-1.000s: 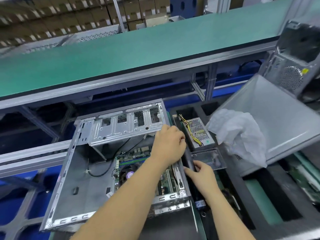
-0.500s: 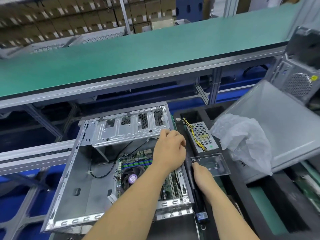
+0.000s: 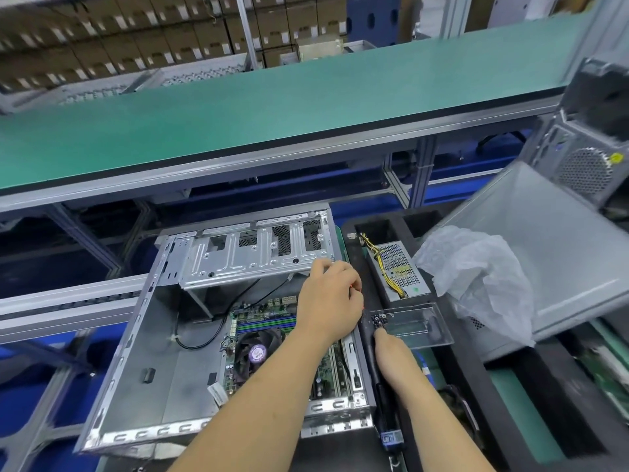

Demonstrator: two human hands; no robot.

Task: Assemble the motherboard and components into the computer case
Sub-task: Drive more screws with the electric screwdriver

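Steel computer case [image 3: 143, 338] lies open on its side before me, motherboard [image 3: 272, 338] already seated in its floor. My left hand [image 3: 332, 301] curls at the drive cage [image 3: 258, 253]; whether it grasps anything I cannot tell. My right hand [image 3: 391, 352] pinches a small card [image 3: 379, 321] beside the clear plastic tray [image 3: 418, 323].

Stacked brown cardboard boxes [image 3: 136, 32] along the back, behind a long green conveyor belt [image 3: 272, 107] on a grey aluminium frame [image 3: 218, 172]. Crumpled white plastic bag [image 3: 476, 277] at right, lying against a tilted grey metal panel [image 3: 561, 253].
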